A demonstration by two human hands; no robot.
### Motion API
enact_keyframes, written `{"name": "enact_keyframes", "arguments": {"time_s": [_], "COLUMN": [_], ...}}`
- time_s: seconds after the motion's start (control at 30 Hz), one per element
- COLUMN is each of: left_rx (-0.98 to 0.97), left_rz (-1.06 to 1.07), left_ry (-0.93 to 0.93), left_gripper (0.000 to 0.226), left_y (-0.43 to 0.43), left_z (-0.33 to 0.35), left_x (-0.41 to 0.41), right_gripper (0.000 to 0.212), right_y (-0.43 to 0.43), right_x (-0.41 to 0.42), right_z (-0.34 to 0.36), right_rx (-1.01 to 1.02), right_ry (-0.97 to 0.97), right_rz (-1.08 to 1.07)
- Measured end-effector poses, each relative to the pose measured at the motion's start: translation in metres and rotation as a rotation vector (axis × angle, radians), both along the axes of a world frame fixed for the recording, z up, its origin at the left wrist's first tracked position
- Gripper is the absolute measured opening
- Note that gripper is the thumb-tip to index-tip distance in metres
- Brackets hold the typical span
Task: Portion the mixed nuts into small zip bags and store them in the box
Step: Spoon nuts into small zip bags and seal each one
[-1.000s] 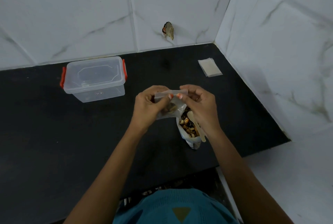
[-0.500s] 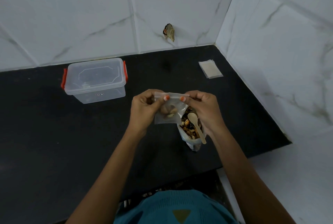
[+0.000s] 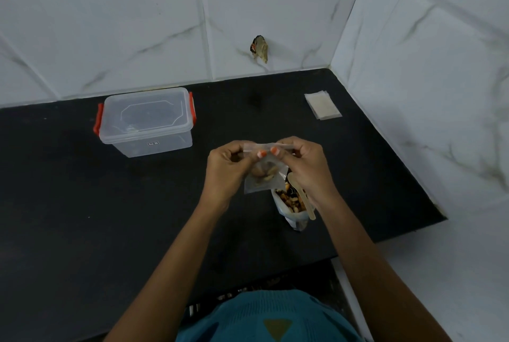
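Clear plastic, a small zip bag [image 3: 265,180] with a few nuts at its bottom hangs in the air above the black desk [image 3: 82,217], held by its top strip between both hands. The left hand [image 3: 227,169] pinches the strip's left part and the right hand [image 3: 305,167] its right part, thumbs almost meeting at the middle. Each grip is narrow, closed on the bag. Just below the right hand stands an open white pouch of mixed nuts [image 3: 292,205] with a pale wooden spoon [image 3: 302,198] leaning in it. Farther left, a lidded clear plastic box with red clips [image 3: 146,121] sits near the white tiled wall [image 3: 137,25]. A stack of empty small bags [image 3: 322,105] lies in the far right corner.
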State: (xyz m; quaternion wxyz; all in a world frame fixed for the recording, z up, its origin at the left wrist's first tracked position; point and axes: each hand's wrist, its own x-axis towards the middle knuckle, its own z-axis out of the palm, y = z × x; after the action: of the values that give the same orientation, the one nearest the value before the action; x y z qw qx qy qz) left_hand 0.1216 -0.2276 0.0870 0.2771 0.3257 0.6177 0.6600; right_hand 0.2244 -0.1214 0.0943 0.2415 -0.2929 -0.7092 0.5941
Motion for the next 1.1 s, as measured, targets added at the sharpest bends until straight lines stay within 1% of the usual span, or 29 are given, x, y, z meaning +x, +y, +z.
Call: {"name": "enact_keyframes", "arguments": {"time_s": [0.07, 0.13, 0.27, 0.4, 0.5, 0.57, 0.73, 0.8, 0.9, 0.97, 1.1], "left_rx": [0.012, 0.026, 0.03, 0.037, 0.046, 0.054, 0.021, -0.002, 0.002, 0.022, 0.066], "left_rz": [-0.015, -0.014, 0.003, 0.046, 0.067, 0.059, 0.077, 0.091, 0.087, 0.058, 0.031], "left_ry": [-0.031, -0.05, -0.064, -0.021, -0.021, -0.024, 0.012, 0.051, 0.041, 0.027, 0.008], "left_gripper": [0.015, 0.017, 0.013, 0.013, 0.011, 0.011, 0.014, 0.014, 0.014, 0.015, 0.018], "left_y": [-0.001, -0.002, -0.005, -0.004, -0.004, -0.005, -0.005, -0.006, -0.006, -0.006, -0.008], "left_z": [0.001, 0.002, 0.001, 0.001, 0.001, 0.002, 0.002, 0.001, 0.002, 0.004, 0.005], "left_x": [0.0, -0.001, -0.005, -0.005, -0.006, -0.006, -0.005, -0.004, -0.002, 0.0, 0.002], "right_gripper": [0.008, 0.009, 0.006, 0.009, 0.018, 0.024, 0.021, 0.023, 0.021, 0.02, 0.01], "right_y": [-0.001, -0.001, 0.001, 0.0, 0.0, -0.002, -0.003, -0.002, -0.001, -0.001, -0.001], "right_x": [-0.001, -0.001, 0.001, 0.005, 0.007, 0.006, 0.004, 0.003, 0.001, 0.001, 0.0], "right_z": [-0.001, 0.0, 0.005, 0.007, 0.011, 0.013, 0.014, 0.013, 0.008, 0.006, 0.006], "right_rx": [0.048, 0.049, 0.027, -0.107, -0.212, -0.236, -0.283, -0.245, -0.132, -0.082, -0.047], "right_ry": [-0.002, 0.007, 0.013, 0.029, 0.044, 0.067, 0.072, 0.036, -0.01, -0.002, 0.056], "right_rz": [-0.012, -0.035, -0.04, 0.011, 0.082, 0.098, 0.143, 0.143, 0.111, 0.085, 0.068]}}
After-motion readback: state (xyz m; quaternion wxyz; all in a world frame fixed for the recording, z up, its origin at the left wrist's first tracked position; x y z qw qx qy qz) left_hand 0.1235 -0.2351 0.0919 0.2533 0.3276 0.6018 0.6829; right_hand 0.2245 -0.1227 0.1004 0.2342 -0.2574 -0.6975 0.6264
